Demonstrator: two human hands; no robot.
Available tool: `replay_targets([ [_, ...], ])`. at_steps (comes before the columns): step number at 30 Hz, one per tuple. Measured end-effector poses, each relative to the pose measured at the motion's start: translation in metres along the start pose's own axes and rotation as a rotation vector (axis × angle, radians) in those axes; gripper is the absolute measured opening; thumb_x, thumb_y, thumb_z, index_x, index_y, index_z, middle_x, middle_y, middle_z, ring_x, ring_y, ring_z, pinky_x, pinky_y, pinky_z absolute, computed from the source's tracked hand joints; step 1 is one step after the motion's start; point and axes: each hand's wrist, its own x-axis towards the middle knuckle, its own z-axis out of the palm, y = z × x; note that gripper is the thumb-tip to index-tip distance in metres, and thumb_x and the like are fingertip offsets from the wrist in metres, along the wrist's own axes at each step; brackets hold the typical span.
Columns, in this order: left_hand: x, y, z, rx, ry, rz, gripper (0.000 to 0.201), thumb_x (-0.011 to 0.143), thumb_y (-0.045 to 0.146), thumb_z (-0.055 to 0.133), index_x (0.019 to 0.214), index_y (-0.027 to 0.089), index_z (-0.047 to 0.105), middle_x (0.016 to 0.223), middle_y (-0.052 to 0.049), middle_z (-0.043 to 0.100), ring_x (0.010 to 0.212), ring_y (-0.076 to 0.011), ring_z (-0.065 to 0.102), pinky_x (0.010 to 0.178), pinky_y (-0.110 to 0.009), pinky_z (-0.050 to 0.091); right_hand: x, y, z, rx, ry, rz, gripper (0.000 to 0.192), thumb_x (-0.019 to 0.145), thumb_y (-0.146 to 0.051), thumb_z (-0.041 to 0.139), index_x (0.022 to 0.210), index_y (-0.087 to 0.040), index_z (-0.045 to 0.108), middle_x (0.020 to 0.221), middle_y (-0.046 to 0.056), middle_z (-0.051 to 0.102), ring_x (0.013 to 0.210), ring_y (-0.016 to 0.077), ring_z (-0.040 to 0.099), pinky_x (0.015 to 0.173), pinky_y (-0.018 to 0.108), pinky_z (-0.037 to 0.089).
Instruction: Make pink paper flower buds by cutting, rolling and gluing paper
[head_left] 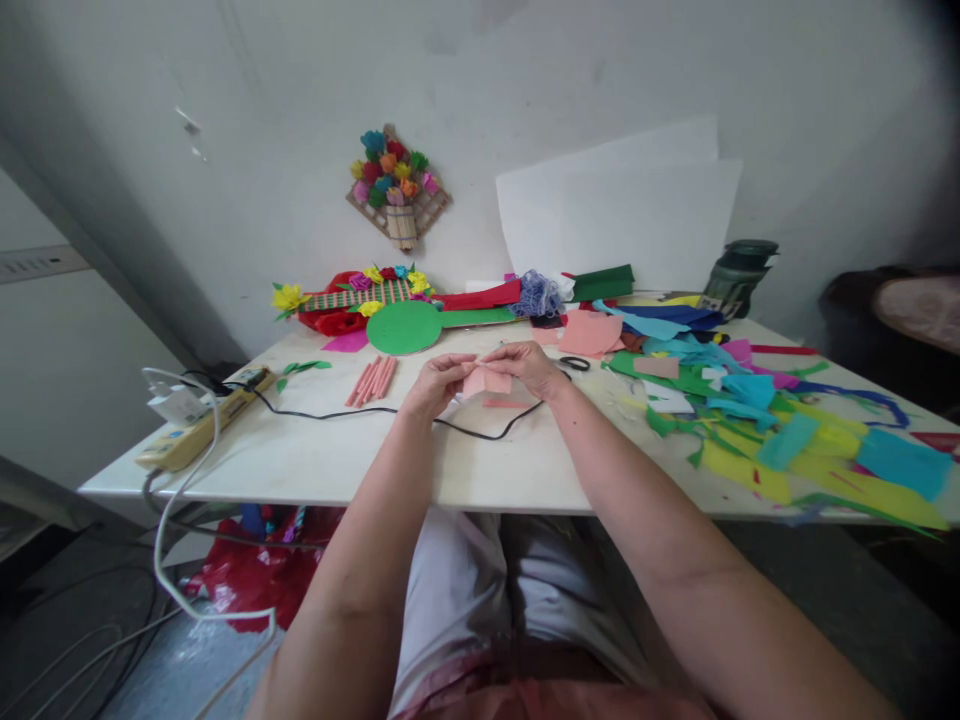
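Observation:
A small sheet of pink paper (pixel 486 382) hangs between my two hands above the middle of the white table (pixel 510 470). My left hand (pixel 442 378) pinches its upper left edge, and my right hand (pixel 529 366) pinches the upper right edge, the fingertips nearly meeting. Left of my left hand lies a small group of pink paper rolls (pixel 372 381). A thin pink strip (pixel 504 404) rests on the table below the sheet. Just right of my right hand are black-handled scissors (pixel 574 363), their blades mostly hidden.
Colourful paper scraps (pixel 750 430) cover the table's right side. A green paper-covered paddle shape (pixel 405 327) lies at the back beside a flower-decorated piece (pixel 360 296). A dark bottle (pixel 739 278) stands back right. A power strip (pixel 202 425) sits left, and a black cable (pixel 480 436) crosses the table.

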Motion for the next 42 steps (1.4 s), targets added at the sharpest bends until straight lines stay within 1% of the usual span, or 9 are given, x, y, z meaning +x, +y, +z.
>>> replay_targets([
  [6, -0.0005, -0.0002, -0.0009, 0.023, -0.010, 0.004, 0.029, 0.049, 0.018, 0.080, 0.076, 0.013, 0.070, 0.067, -0.004, 0.068, 0.058, -0.0104, 0.061, 0.057, -0.022, 0.046, -0.0001, -0.0002, -0.0012, -0.043, 0.002, -0.008, 0.024, 0.052, -0.035, 0.077, 0.067, -0.017, 0.072, 0.065, 0.003, 0.067, 0.065, 0.0149, 0.060, 0.068, 0.030, 0.045],
  [11, -0.0007, -0.0003, -0.0005, 0.076, -0.016, 0.005, 0.029, 0.049, 0.019, 0.081, 0.076, 0.013, 0.071, 0.066, -0.004, 0.068, 0.058, -0.0108, 0.059, 0.057, -0.023, 0.045, 0.0011, 0.0018, -0.0009, -0.113, 0.082, -0.026, 0.027, 0.051, -0.038, 0.077, 0.065, -0.015, 0.070, 0.063, 0.002, 0.065, 0.063, 0.0140, 0.057, 0.065, 0.029, 0.044],
  [13, -0.0006, -0.0001, -0.0002, 0.090, -0.016, 0.009, 0.029, 0.049, 0.020, 0.081, 0.076, 0.013, 0.071, 0.066, -0.003, 0.068, 0.055, -0.0100, 0.058, 0.056, -0.023, 0.045, 0.0017, 0.0029, -0.0008, -0.136, 0.090, -0.043, 0.027, 0.051, -0.037, 0.077, 0.065, -0.015, 0.069, 0.064, 0.002, 0.065, 0.063, 0.0136, 0.057, 0.064, 0.028, 0.044],
  [19, -0.0009, 0.0005, -0.0006, 0.142, -0.031, 0.022, 0.030, 0.051, 0.023, 0.080, 0.078, 0.013, 0.071, 0.068, -0.003, 0.067, 0.055, -0.0092, 0.057, 0.055, -0.023, 0.044, 0.0031, 0.0050, -0.0028, -0.172, 0.059, -0.049, 0.026, 0.054, -0.036, 0.075, 0.068, -0.016, 0.070, 0.065, 0.002, 0.065, 0.064, 0.0137, 0.057, 0.064, 0.028, 0.044],
  [25, -0.0007, 0.0014, -0.0017, 0.165, -0.048, 0.001, 0.042, 0.051, 0.025, 0.081, 0.090, 0.014, 0.069, 0.067, -0.002, 0.067, 0.056, -0.0098, 0.059, 0.055, -0.022, 0.046, 0.0029, 0.0050, -0.0047, -0.216, 0.035, -0.068, 0.028, 0.055, -0.040, 0.074, 0.070, -0.016, 0.072, 0.066, 0.003, 0.067, 0.064, 0.0144, 0.057, 0.062, 0.028, 0.044],
  [30, -0.0016, 0.0029, -0.0013, 0.160, -0.032, -0.015, 0.037, 0.049, 0.024, 0.082, 0.082, 0.013, 0.070, 0.066, -0.003, 0.067, 0.054, -0.0097, 0.058, 0.053, -0.022, 0.046, 0.0033, 0.0057, -0.0054, -0.235, 0.020, -0.082, 0.027, 0.056, -0.041, 0.074, 0.068, -0.017, 0.072, 0.063, 0.003, 0.066, 0.063, 0.0147, 0.057, 0.062, 0.028, 0.044],
  [36, -0.0017, 0.0032, -0.0027, 0.145, -0.031, -0.029, 0.035, 0.049, 0.023, 0.081, 0.081, 0.013, 0.071, 0.066, -0.003, 0.067, 0.053, -0.0098, 0.058, 0.053, -0.023, 0.046, 0.0023, 0.0034, -0.0044, -0.239, 0.010, -0.086, 0.026, 0.056, -0.040, 0.074, 0.068, -0.017, 0.072, 0.064, 0.003, 0.066, 0.065, 0.0151, 0.058, 0.063, 0.029, 0.044],
  [42, -0.0024, 0.0040, -0.0017, 0.141, -0.012, -0.037, 0.035, 0.047, 0.022, 0.082, 0.079, 0.013, 0.071, 0.066, -0.003, 0.067, 0.055, -0.0108, 0.059, 0.055, -0.024, 0.047, 0.0028, 0.0044, -0.0046, -0.213, 0.030, -0.025, 0.032, 0.052, -0.039, 0.076, 0.073, -0.016, 0.073, 0.063, 0.002, 0.065, 0.060, 0.0131, 0.056, 0.059, 0.027, 0.043],
])
